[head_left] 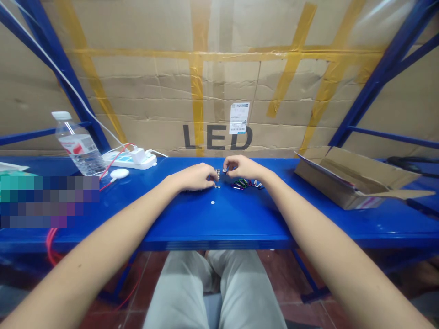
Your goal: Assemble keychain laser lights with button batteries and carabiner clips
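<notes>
Row of small silver metal pieces (218, 174) on blue metal bench (219, 224). Left hand (202, 177) at row's left, cannot tell whether gripping; right hand (238, 167) just right of row, pinching small round silver piece (224, 170). Right of row: multicoloured oblong loops (244, 183), partly blocked by right wrist (267, 178). Well left of row: white power strip (120, 159), clear plastic bottle (82, 146). Well right: open brown cardboard box (327, 189).

left forearm (126, 226): bare, reaching forward and inward | left hand (200, 177): fingers bent, thumb nearer the body | right forearm (318, 226): bare, mirroring left | right hand (242, 167): index finger arched toward thumb | hands: near, not touching
</notes>
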A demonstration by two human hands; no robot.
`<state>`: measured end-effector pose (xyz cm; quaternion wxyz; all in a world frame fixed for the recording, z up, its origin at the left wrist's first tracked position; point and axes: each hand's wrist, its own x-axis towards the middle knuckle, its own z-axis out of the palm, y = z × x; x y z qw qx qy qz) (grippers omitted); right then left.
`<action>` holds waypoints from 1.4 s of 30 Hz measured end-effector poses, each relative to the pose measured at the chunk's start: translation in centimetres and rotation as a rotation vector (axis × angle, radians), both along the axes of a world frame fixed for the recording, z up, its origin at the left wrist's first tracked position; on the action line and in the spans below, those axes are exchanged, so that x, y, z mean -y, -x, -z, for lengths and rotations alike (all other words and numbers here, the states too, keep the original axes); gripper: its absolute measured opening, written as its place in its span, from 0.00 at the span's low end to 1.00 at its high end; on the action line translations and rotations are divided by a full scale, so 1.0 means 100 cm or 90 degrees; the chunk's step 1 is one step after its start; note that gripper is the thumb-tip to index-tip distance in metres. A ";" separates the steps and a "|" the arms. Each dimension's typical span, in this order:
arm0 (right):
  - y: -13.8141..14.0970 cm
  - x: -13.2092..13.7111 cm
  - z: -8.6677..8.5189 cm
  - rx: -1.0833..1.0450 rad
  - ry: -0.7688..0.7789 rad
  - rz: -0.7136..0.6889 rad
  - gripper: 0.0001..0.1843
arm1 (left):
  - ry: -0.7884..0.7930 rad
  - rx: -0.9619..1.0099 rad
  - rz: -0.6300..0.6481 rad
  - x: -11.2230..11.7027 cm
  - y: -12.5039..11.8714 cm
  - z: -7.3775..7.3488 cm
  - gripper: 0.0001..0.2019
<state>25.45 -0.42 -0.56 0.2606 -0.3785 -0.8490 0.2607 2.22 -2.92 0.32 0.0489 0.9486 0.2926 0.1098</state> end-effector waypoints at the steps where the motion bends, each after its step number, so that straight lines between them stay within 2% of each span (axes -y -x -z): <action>1: 0.000 0.000 0.000 0.006 0.009 -0.003 0.12 | 0.012 -0.012 0.004 0.000 -0.001 0.002 0.11; 5: 0.001 0.000 0.001 0.020 0.021 -0.015 0.12 | 0.047 -0.028 0.007 -0.001 -0.005 0.007 0.10; 12: 0.002 0.002 0.000 0.028 0.035 -0.016 0.13 | 0.129 0.025 -0.077 -0.001 -0.007 0.006 0.04; 17: 0.002 0.004 -0.001 0.020 0.067 -0.025 0.12 | 0.162 0.021 -0.085 -0.002 -0.007 0.006 0.02; 24: 0.003 0.005 -0.001 0.031 0.066 -0.026 0.11 | 0.102 0.011 -0.073 0.001 -0.007 0.005 0.06; 31: 0.006 0.010 -0.005 0.046 0.072 -0.018 0.11 | -0.014 0.226 -0.039 0.005 -0.010 -0.002 0.04; 34: 0.008 0.010 -0.003 0.045 0.066 -0.030 0.09 | -0.048 0.262 -0.004 0.002 -0.014 0.002 0.05; 38: 0.010 0.008 0.000 0.021 0.094 -0.054 0.09 | -0.090 0.246 0.032 -0.004 -0.017 0.012 0.04; 42: 0.010 0.007 0.002 0.005 0.114 -0.067 0.09 | -0.094 0.249 0.046 -0.008 -0.017 0.017 0.02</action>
